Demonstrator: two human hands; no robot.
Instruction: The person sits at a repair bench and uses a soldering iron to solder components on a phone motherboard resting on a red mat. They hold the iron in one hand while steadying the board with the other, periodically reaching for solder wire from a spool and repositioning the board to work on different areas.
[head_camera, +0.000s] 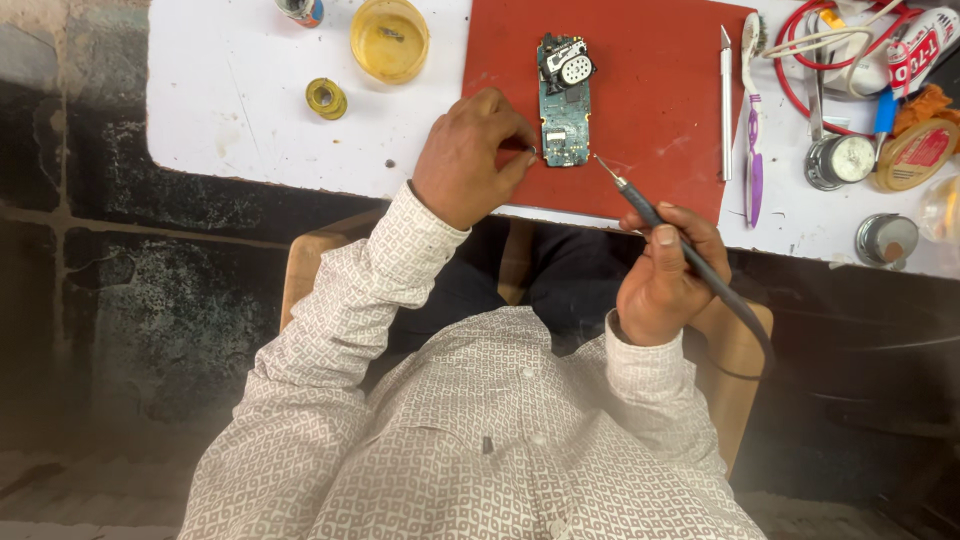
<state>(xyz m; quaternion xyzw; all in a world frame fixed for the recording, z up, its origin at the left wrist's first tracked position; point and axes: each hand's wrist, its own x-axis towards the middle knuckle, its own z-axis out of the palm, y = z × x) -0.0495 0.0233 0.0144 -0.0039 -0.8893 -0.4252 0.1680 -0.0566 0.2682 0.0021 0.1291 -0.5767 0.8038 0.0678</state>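
Note:
A green phone circuit board (565, 100) lies on a red mat (660, 60) on the white table (240, 90). My left hand (468, 160) rests at the mat's near-left corner, its fingertips pinched together just left of the board's lower end; whether something thin sits between them I cannot tell. My right hand (665, 275) hovers off the table's near edge, holding a dark soldering iron (645, 212) like a pen. The iron's tip points up-left, a short way right of the board's lower end and not touching it.
A craft knife (727, 100) and a purple toothbrush (752, 130) lie along the mat's right side. Further right are red cable loops (795, 70), a white tube (920, 45) and round tins (840, 160). A yellow dish (389, 38) and a solder spool (326, 98) sit left.

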